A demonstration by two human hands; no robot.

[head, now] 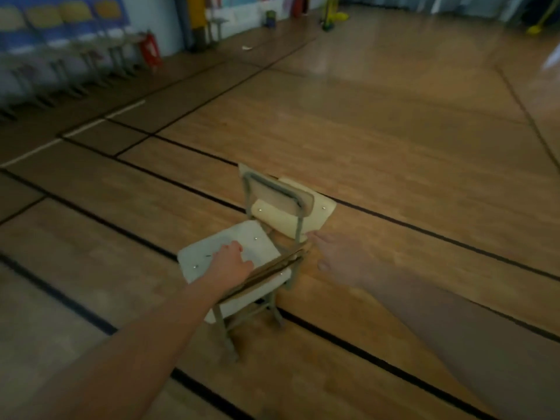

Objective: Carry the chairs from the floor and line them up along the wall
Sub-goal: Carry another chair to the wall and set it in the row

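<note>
Two small chairs with pale seats and grey-green metal frames stand close together on the wooden floor. The near chair [233, 247] has its backrest toward me. My left hand [233, 260] reaches over that backrest, and its curled fingers hold the top edge just above the seat. The far chair [291, 207] stands right behind it, turned the other way. My right hand [336, 257] is blurred, its fingers stretched out, the fingertips almost at the far chair's frame and gripping nothing.
A blurred row of similar chairs [60, 65] lines the wall at the upper left, with a red object [150, 51] at its end. Black lines cross the wooden floor [394, 131]. A pillar [197, 22] and small items stand at the far wall.
</note>
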